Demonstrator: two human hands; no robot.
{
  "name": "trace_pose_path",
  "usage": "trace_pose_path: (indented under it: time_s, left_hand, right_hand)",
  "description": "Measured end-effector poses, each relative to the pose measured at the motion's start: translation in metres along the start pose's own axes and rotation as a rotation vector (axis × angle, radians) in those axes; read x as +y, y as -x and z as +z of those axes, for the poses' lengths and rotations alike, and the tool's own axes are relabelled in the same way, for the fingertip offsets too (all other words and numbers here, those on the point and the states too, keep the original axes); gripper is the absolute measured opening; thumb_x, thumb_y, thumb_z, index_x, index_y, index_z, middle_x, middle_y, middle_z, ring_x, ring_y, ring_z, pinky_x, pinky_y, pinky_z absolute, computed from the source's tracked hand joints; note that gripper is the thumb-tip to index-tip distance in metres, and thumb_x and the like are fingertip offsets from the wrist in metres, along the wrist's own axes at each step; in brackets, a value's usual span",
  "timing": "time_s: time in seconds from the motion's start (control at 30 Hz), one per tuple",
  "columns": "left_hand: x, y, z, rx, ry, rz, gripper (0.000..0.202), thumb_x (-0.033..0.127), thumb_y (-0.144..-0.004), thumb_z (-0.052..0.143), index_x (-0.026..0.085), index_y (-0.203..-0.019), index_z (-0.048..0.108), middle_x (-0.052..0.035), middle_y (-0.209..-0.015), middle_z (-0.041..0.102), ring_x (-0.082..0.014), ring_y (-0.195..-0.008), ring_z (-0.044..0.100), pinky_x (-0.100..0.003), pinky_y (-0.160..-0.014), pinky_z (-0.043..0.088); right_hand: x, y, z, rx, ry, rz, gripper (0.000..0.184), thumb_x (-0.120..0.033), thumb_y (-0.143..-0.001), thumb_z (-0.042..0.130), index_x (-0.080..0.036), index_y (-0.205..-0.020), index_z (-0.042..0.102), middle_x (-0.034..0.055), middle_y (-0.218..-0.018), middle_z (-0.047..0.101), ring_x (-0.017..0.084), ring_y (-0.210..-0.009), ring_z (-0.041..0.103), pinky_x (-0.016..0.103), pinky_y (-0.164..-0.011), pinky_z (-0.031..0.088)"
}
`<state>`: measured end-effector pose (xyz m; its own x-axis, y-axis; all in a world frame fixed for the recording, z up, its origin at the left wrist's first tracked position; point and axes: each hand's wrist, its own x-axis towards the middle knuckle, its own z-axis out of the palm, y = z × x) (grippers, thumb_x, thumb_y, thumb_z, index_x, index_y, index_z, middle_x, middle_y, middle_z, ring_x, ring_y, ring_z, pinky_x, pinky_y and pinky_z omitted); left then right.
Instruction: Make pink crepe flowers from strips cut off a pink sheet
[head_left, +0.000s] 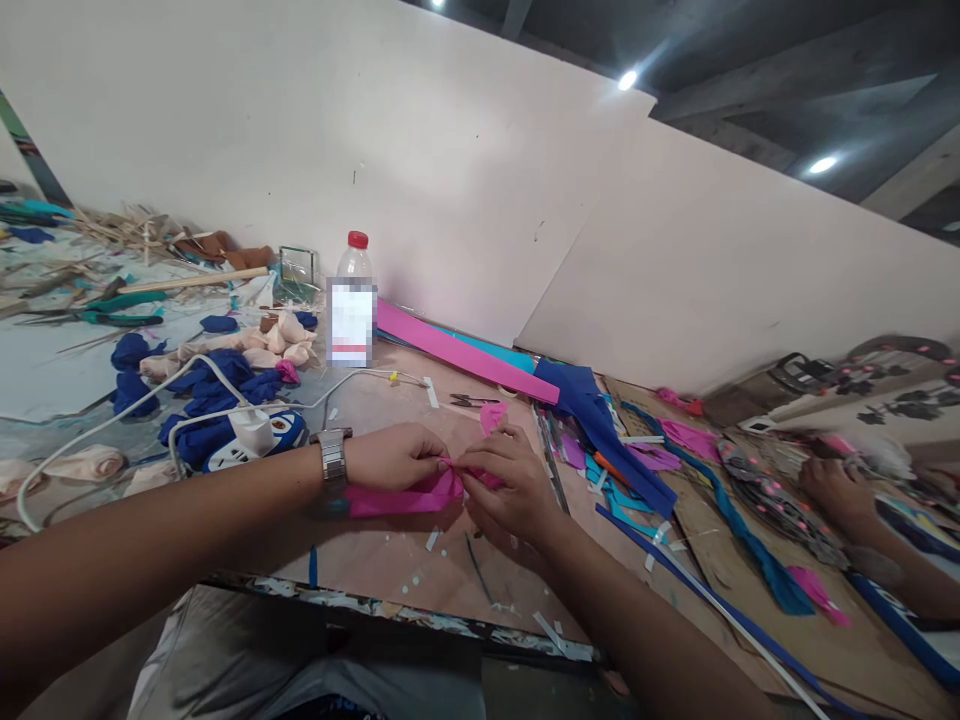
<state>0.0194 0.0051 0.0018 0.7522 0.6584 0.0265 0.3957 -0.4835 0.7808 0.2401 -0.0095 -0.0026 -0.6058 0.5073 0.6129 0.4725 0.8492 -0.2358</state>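
Note:
Both hands meet over the front of the table, pinching one bright pink strip (401, 500) of what looks like crepe paper or thin cloth. My left hand (401, 458), with a metal watch on the wrist, grips it between thumb and fingers. Close beside it, my right hand (504, 480) is closed on the same strip, which looks gathered between the fingertips. One end of the pink material hangs to the left beneath my left hand, and a crumpled pink part rises behind the right fingers. Small scissors (475, 400) lie just beyond the hands.
Left of me lie a white-corded power strip (262, 440), bunched blue pieces (217, 385), cream pieces (289, 340) and green-handled pliers (124, 308). A red-capped bottle (352, 310) stands behind, near a flat pink strip (465, 350). Another person's hand (836, 490) rests at the right.

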Motion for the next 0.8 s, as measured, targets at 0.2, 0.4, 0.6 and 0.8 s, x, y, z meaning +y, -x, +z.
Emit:
trace_pose_path:
  time_s: [0.2,0.4,0.6,0.8]
  left_hand:
    - [0.0021,0.0001,-0.0012,-0.028,0.076,0.011,0.028,0.029,-0.095,0.045,0.015,-0.08,0.063,0.0015,-0.07,0.056,-0.0122,-0.065,0.047,-0.024,-0.062,0.036]
    - [0.0025,0.0001,-0.0012,-0.003,0.083,0.038,0.042,0.04,-0.1,0.038,0.014,-0.08,0.064,0.0012,-0.07,0.056,-0.0117,-0.065,0.045,-0.024,-0.064,0.036]
    - [0.0022,0.0014,0.0017,0.062,0.003,0.006,0.035,0.035,-0.097,0.043,0.015,-0.076,0.063,0.0013,-0.067,0.057,-0.0121,-0.063,0.048,-0.024,-0.06,0.034]
    - [0.0023,0.0034,0.0072,0.176,-0.215,0.032,0.027,0.027,-0.093,0.047,0.017,-0.079,0.067,-0.0006,-0.074,0.069,-0.0132,-0.066,0.055,-0.025,-0.061,0.033]
  right_hand:
    - [0.0001,0.0002,0.0008,-0.001,0.004,-0.018,0.012,-0.014,-0.087,0.069,-0.024,-0.091,0.072,0.001,-0.083,0.077,0.018,-0.077,0.069,0.041,-0.085,0.043]
    - [-0.0018,0.0001,0.0003,-0.008,0.001,0.007,0.01,-0.015,-0.087,0.069,-0.024,-0.092,0.071,0.0015,-0.085,0.078,0.019,-0.078,0.069,0.042,-0.087,0.042]
    - [-0.0028,0.0008,0.0009,-0.037,0.011,0.066,0.006,-0.018,-0.089,0.068,-0.023,-0.09,0.071,0.0023,-0.085,0.078,0.02,-0.079,0.068,0.044,-0.09,0.041]
    - [-0.0029,0.001,0.0023,-0.043,-0.009,0.126,0.004,-0.019,-0.089,0.069,-0.023,-0.089,0.07,0.002,-0.084,0.077,0.02,-0.08,0.067,0.043,-0.089,0.04]
